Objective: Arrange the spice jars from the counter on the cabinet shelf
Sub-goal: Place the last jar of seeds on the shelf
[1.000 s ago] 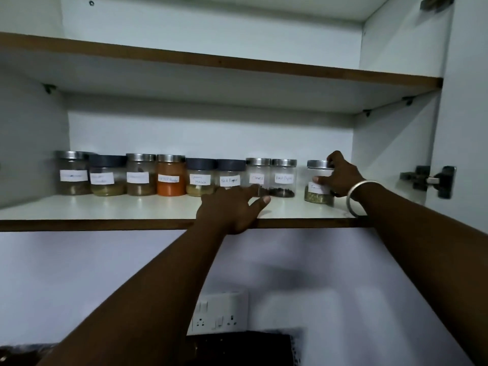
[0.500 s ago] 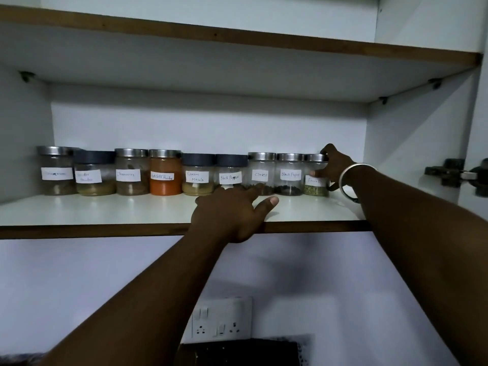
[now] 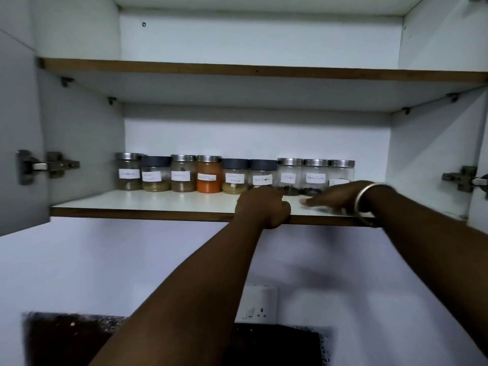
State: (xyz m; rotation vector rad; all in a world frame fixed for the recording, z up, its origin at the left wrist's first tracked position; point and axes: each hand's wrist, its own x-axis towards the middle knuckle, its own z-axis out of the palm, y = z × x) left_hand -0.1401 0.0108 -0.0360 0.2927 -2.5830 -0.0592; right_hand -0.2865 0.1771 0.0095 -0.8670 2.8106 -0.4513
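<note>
Several labelled spice jars stand in one row along the back of the white cabinet shelf (image 3: 148,203). The orange-filled jar (image 3: 209,174) is in the middle and the rightmost jar (image 3: 341,171) ends the row. My left hand (image 3: 264,207) rests on the shelf's front edge with fingers curled, holding nothing. My right hand (image 3: 335,198), with a metal bangle at the wrist, lies flat on the shelf in front of the rightmost jars, fingers spread and blurred, off the jar.
An upper shelf (image 3: 237,71) spans the cabinet above. Door hinges sit at left (image 3: 47,166) and right (image 3: 460,178). A wall socket (image 3: 257,303) is below on the wall, and a dark counter (image 3: 79,339) lies at the bottom.
My right hand pushed the rightmost jar back into line, let go of it and drew back onto the shelf front. My left hand curled at the shelf edge. The view pulled back.
</note>
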